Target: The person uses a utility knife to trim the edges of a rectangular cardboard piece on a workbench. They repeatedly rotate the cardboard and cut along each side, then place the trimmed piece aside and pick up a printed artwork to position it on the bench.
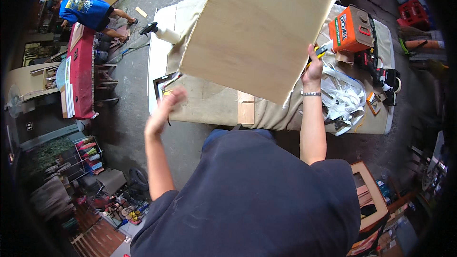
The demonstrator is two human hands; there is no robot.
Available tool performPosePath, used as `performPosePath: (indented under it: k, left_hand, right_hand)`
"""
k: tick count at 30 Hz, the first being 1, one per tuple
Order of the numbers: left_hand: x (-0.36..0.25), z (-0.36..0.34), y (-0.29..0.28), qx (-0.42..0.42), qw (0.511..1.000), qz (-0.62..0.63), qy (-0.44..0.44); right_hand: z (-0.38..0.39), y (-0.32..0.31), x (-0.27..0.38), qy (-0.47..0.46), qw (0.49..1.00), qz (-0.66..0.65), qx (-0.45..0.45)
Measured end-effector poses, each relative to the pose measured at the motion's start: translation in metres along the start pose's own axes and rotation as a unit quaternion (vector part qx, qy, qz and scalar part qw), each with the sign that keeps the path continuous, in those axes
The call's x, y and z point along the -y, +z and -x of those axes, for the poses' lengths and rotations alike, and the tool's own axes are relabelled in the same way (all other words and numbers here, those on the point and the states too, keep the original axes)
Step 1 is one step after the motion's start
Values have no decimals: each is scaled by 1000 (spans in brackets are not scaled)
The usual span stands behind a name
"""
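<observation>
We lift a plywood panel (259,31) at upper centre; right hand (314,69) grips its right edge (nearer); left hand (166,107) open below its lower-left corner.

Workbench (209,104) draped in beige cloth (214,97), bearing an orange tool case (351,29), white plastic strapping (343,97), and a wooden offcut (246,107).

One plywood panel (259,31), two hands, left (164,109) and right (314,66), one orange tool case (351,29), one wood offcut (245,107).
</observation>
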State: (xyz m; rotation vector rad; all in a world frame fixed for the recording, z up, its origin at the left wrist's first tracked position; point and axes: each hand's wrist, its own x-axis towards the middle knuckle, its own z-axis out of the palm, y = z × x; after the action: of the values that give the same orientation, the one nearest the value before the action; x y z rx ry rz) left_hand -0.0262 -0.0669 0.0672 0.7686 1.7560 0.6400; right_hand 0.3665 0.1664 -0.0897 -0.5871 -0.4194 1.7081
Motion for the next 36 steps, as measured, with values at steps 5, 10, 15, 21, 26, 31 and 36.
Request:
performPosePath:
  k: [5,10,15,21,26,31,36]
  left_hand:
    - [-94,-42,-22,120,946,202,224]
    - [-114,-73,12,-15,958,175,228]
    - [-116,-81,-12,-70,941,224,245]
    - [-132,-69,-37,-99,928,230,275]
    - [-62,-90,-34,-95,970,129,184]
    - [-23,-94,27,-52,967,203,142]
    - [-10,-97,42,-31,970,205,127]
  right_hand:
    - [-19,40,0,22,999,23,30]
    - [-18,41,-26,127,988,75,37]
    - [72,-22,-25,304,916,58,253]
    - [123,-55,21,263,879,397,30]
    - [124,-75,65,138,811,565,-63]
    - [130,-84,64,2,578,793,-193]
    - [116,-38,-4,-4,707,688,-162]
